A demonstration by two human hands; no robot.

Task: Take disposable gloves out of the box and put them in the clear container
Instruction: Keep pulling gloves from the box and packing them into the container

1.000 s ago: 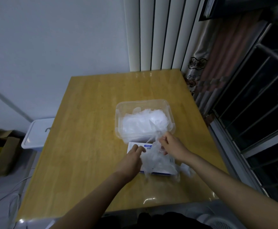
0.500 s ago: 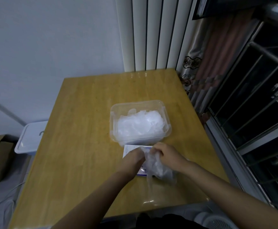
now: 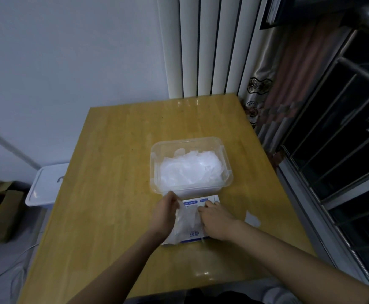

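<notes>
Between the two hands, directly over the box (image 3: 201, 202), a limp bunch of gloves (image 3: 187, 226) is hanging. The left hand (image 3: 165, 216) is pinching the film's upper edge, with its fingers curled round it. The right hand (image 3: 217, 222) is lying with curled fingers against the film's other side. Whether it is gripping the film or only pressing the box down, I cannot tell.

My reading is that one hand is drawing the gloves free while the other is steadying the light box, which might otherwise be lifting with the clinging film. The box is lying flat beneath both hands, with its far edge just beside the clear container (image 3: 227, 172) beyond the grip, so the carry is looking short. That container is already holding piled gloves (image 3: 190, 170) reaching close to its rim. Nothing is standing between the grip and the opening.

Just outside the right hand, a loose white scrap (image 3: 252, 219) is lying on the table (image 3: 113, 172); what it is remains unclear. Well beyond the left hand, below the table edge, a white bin (image 3: 45, 185) and some cardboard (image 3: 1, 207) are sitting on the floor. Far beyond the right hand, a window grille (image 3: 333, 128) is running along the table's side.
</notes>
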